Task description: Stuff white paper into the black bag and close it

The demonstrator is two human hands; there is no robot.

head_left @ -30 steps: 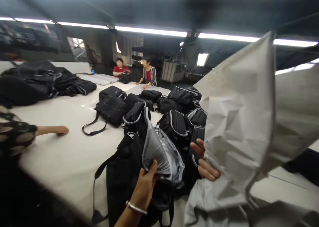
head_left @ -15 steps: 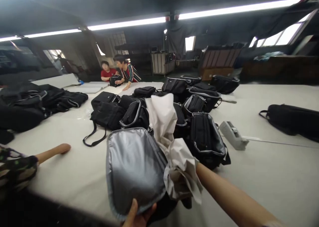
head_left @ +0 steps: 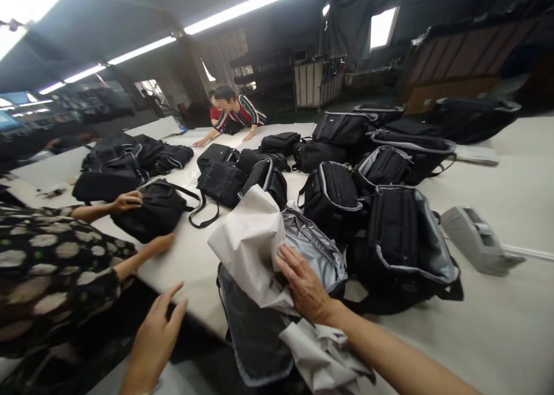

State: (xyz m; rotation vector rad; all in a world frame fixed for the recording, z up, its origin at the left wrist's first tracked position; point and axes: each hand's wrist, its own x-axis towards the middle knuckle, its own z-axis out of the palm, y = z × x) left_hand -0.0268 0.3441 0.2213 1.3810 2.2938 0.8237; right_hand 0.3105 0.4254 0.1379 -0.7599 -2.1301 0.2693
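My right hand [head_left: 305,285] presses flat on a crumpled sheet of white paper [head_left: 251,245] that sticks out of an open black bag with a silver lining [head_left: 311,248] at the near table edge. More of that paper [head_left: 322,354] hangs below my wrist. The bag's dark flap [head_left: 255,331] droops over the edge. My left hand [head_left: 156,337] hovers off the table to the left, fingers spread, holding nothing.
Several black bags [head_left: 331,193] crowd the white table [head_left: 497,314]. A grey tape dispenser [head_left: 478,239] lies at the right. A person in a flowered sleeve [head_left: 52,268] at the left handles a black bag [head_left: 153,210]. Another person [head_left: 234,115] leans at the far end.
My left hand has let go of the silver-lined bag and moved away to the left. My right hand now pushes the paper into the bag. The neighbour's hands reached onto a black bag.
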